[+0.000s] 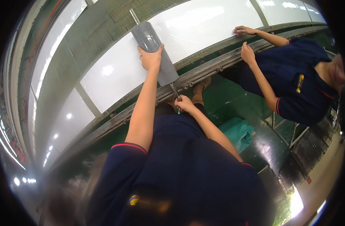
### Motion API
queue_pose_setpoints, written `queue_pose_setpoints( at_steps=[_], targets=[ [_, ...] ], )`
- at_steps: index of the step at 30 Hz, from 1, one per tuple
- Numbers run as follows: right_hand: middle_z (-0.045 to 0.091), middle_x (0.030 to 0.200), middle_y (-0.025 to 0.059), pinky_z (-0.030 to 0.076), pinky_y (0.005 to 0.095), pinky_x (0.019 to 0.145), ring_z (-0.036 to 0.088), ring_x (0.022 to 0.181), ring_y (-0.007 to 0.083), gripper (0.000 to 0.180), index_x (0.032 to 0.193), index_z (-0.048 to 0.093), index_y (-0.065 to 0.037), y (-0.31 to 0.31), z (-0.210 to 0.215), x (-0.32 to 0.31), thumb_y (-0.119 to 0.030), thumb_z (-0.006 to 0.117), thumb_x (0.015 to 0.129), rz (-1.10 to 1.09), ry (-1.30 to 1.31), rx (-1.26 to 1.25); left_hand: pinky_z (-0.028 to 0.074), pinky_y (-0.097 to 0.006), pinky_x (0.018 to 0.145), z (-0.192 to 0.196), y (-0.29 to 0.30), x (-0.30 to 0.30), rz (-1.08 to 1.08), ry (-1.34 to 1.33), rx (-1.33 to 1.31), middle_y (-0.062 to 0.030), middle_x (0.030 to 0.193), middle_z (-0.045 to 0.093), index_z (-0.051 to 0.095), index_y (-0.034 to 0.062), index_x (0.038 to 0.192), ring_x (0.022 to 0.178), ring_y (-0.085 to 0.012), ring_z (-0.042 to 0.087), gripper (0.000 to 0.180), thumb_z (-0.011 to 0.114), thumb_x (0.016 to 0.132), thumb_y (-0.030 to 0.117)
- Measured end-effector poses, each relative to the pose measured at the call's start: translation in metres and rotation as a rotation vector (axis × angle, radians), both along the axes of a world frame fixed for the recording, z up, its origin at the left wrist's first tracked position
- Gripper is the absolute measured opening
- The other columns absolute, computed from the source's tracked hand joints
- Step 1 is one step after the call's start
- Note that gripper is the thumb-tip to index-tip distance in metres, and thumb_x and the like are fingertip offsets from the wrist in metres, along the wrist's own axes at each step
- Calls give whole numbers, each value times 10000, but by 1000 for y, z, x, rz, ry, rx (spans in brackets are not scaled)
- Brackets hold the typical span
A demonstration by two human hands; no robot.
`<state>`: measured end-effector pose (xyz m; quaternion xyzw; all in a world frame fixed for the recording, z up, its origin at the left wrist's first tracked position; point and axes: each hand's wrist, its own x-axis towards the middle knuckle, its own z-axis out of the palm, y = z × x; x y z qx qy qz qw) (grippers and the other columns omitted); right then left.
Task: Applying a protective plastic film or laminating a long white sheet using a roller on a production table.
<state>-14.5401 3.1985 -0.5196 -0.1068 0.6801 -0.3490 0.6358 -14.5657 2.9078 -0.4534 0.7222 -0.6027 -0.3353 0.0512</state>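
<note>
- Long white glossy panels (116,75) laid side by side on the table, catching bright ceiling-light reflections.
- Grey metal frame rail (202,71) running along the near edge of the table, curved by the lens.
- Dark green floor (262,139) below, shiny, with a teal cloth (238,132) lying crumpled on it near the feet.
- Grey flat tool (157,52), long and paddle-shaped, lying on the white panel and across the rail; thin metal rods sticking out at both ends.
- Left hand (151,58) pressed flat on the middle of the grey tool, fingers spread over its width.
- Right hand (184,103) closed around the lower metal rod of the tool, just below the rail.
- Navy short sleeves with red trim on both forearms.
- Co-worker in a navy shirt (304,83) standing to the right, well apart from the tool.
- Co-worker's hands (247,52) resting on the rail and the panel edge further along the table.
</note>
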Motion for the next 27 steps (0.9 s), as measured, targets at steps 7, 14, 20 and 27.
queue_pose_setpoints(
  at_steps=[7,14,20,27],
  targets=[
    [573,680,-3,365,272,482,508,525,89,166,860,625,-39,0,9,-5,-59,786,820,-200,-20,17,448,-537,1150,-20,-4,9,33,204,100,-369,1514,449,87,96,1708,1374,-518,528,1208,753,861,643],
    [535,639,-29,334,249,462,478,501,68,208,822,601,-92,15,15,-36,-65,807,805,-222,-96,73,438,-478,1162,31,19,-21,-153,329,54,-288,1534,493,373,36,1633,1386,-438,550,874,684,975,520],
    [497,604,-44,281,264,427,437,460,67,265,749,557,-122,21,8,-62,-75,813,800,-365,19,64,411,-474,1175,-32,18,14,-43,516,40,-300,1551,481,410,-8,1607,1392,-407,536,768,616,1047,476],
    [592,695,7,465,324,636,572,645,146,260,749,615,-43,43,-24,-111,-166,842,719,-306,295,114,246,-535,1279,-4,66,-92,97,508,368,-373,1709,11,-120,-37,1661,1596,-500,144,1233,711,958,542]
  ],
)
